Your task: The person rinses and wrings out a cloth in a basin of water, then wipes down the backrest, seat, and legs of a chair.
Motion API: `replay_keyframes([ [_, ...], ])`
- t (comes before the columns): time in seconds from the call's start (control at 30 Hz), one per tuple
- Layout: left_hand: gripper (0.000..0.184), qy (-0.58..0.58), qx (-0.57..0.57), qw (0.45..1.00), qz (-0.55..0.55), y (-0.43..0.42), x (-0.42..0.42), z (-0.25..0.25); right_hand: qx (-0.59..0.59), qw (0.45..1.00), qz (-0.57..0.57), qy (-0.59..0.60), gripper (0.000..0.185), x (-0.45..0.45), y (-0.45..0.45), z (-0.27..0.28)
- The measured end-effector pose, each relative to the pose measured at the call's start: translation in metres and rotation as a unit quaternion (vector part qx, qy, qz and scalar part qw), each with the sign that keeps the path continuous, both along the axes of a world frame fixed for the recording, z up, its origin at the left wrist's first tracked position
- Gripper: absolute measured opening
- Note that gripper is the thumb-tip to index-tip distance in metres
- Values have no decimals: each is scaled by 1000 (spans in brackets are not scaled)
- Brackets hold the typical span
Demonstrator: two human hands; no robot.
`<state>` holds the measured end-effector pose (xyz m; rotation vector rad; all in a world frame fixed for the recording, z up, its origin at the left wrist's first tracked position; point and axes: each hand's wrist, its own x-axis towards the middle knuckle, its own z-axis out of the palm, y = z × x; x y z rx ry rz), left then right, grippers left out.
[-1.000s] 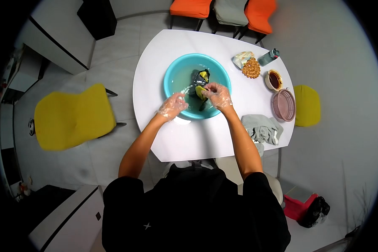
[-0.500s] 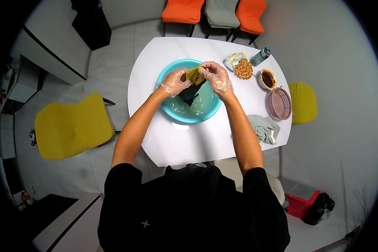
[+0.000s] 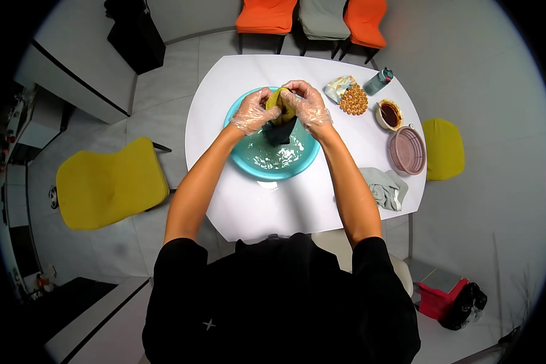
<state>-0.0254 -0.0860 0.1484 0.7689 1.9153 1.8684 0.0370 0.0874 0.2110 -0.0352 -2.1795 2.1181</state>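
Note:
A black and yellow cloth hangs over a turquoise basin holding cloudy water. Its yellow part is bunched up at the top, and the black part droops toward the water; its exact kind I cannot make out. Clear plastic gloves cover both hands. My left hand is closed on the cloth's left side, fingers curled at the yellow part. From the right, my right hand pinches the same yellow part, thumb pointing inward. Some of the cloth is hidden behind the fingers.
Right of the basin on the white table are a plastic packet, a beaded round mat, a bottle, a bowl of dark liquid, a pink basket and a grey cloth. A yellow chair stands left.
Both hands have moved slightly closer together on the yellow part. The black part now hangs more bunched and directly below them, and the water surface is more rippled.

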Motion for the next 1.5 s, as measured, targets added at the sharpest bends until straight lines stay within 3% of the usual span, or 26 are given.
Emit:
replay_keyframes([
  [0.13,22,-9,-56,997,51,8,10,-9,-17,1000,-3,12,18,3,-2,1],
  [0.23,18,-11,-271,961,63,9,2,-41,-1,999,-31,44,19,3,-6,8],
  [0.27,19,-82,-282,955,47,5,-1,-53,8,999,-34,40,18,6,-6,13],
  [0.37,21,-155,53,984,65,0,7,-74,33,999,-27,23,17,9,-8,27],
  [0.4,25,-236,108,964,60,-3,16,-41,42,999,-16,9,17,11,-5,28],
  [0.5,23,-237,197,951,-4,-2,29,19,56,998,-7,-5,21,14,-3,23],
  [0.57,20,-150,118,982,-10,-5,5,-1,86,996,-17,15,22,10,0,1],
  [0.63,18,-62,42,997,1,-9,0,14,87,996,-38,0,27,10,0,-7],
  [0.7,17,-36,61,997,9,-9,4,24,131,988,-45,-61,30,17,4,-12],
  [0.87,18,30,55,997,45,-10,16,55,397,918,-14,-23,34,32,6,-29],
  [1.0,18,57,79,991,93,-20,7,81,433,900,-24,-53,34,34,16,-58],
  [1.13,18,63,99,981,157,-31,1,93,413,886,-3,-213,41,34,22,-59],
  [1.37,19,38,66,967,243,-53,-18,58,440,890,-81,-88,31,34,73,-62],
  [1.5,19,1,35,966,257,-62,-25,40,366,919,-116,-90,25,29,86,-34],
])
